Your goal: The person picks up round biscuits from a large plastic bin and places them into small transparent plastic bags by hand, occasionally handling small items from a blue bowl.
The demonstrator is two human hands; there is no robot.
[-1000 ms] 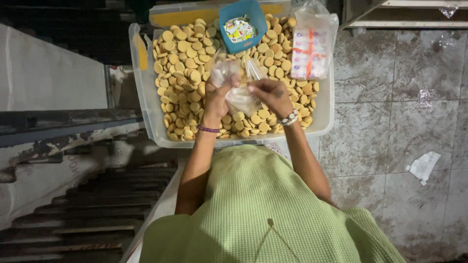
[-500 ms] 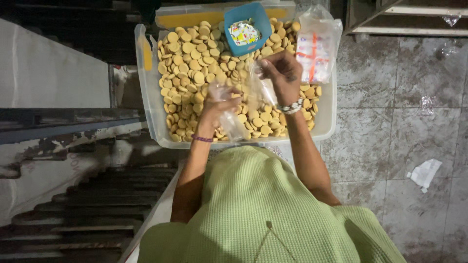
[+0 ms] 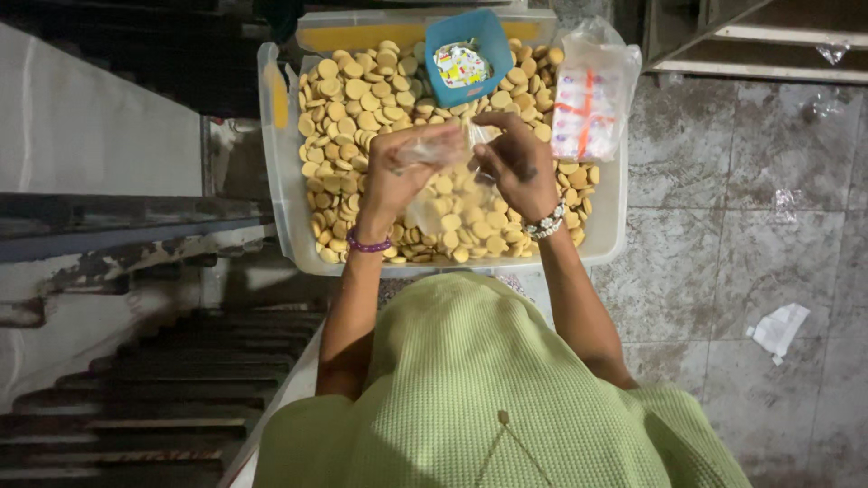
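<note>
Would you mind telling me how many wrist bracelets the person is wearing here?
2. A purple bracelet sits on the left wrist, and a beaded white bracelet on the right wrist, both above the clear tub of round biscuits. None seem hidden.

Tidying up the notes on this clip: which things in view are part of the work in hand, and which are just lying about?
In use:
left hand
right hand
clear plastic bag held by both
round biscuits
clear tub

Lying about:
blue cup
printed packet stack
paper scrap on floor
</note>
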